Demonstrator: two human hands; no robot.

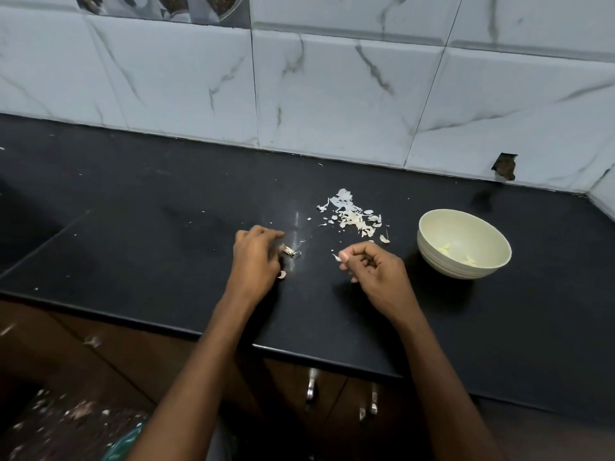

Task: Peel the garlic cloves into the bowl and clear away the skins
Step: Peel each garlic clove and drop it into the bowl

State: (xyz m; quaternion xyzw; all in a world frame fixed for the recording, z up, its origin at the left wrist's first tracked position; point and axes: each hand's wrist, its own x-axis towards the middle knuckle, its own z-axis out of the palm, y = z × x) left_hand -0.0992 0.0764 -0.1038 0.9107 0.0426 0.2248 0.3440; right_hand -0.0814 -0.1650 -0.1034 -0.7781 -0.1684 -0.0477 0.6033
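While only the head view is available, it shows both hands low over the black countertop [166,227], near its front edge.

Head view, hands:
- Left hand [254,257]: fingers curled down over garlic cloves [289,251], pale papery bits showing at the fingertips and a second piece under the heel of the hand. Gripping them, as far as can be seen; how many cloves it holds cannot be told.
- Right hand [372,267]: fingers curled, thumb and forefinger pinching a small scrap of skin [336,257]. Nothing else visible in it.

Head view, surroundings:
- Pile of skins [352,216] lies beyond and between the hands, closer to the right one, with loose flecks scattered round it.
- Bowl [432,234], pale, stands right of the right hand, apart from it; a few peeled pieces lie inside.
- Marbled wall tiles [332,94] behind.

Judgement: mid-peel, task partly done. The key relation: the cloves sit to the left of the right hand, across a short gap, while the bowl lies on the opposite side. The right hand is the nearer one to both pile and bowl, so dropping the scrap and carrying a peeled clove across would fall naturally to it. Clove long axis not readable.
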